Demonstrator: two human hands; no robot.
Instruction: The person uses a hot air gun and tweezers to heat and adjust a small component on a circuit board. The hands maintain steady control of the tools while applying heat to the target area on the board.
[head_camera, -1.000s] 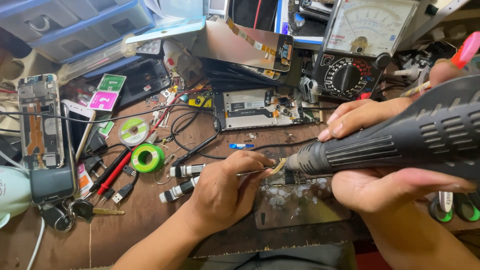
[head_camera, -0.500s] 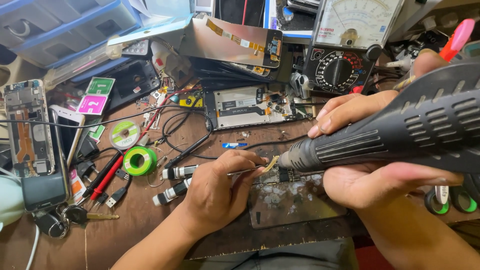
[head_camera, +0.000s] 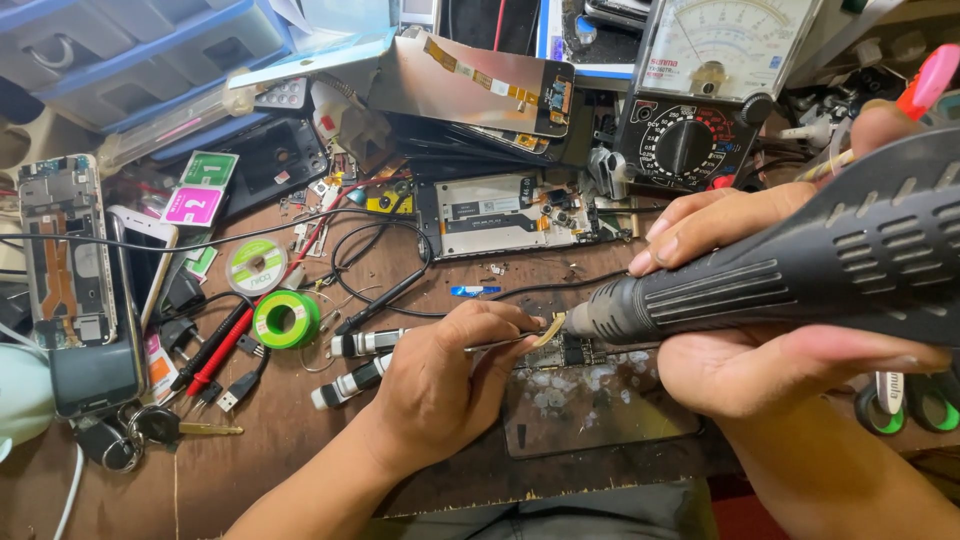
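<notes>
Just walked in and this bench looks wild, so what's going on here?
A person is working on a small circuit board lying on a mat. The right hand holds a black hot-air gun, its nozzle aimed at the board. The left hand holds tweezers whose tips meet at that spot. Around lie opened phones, a meter and green tape.

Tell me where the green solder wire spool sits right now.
In the head view the green solder wire spool lies on the wooden workbench, left of the left hand, just below a white tape roll.
</notes>
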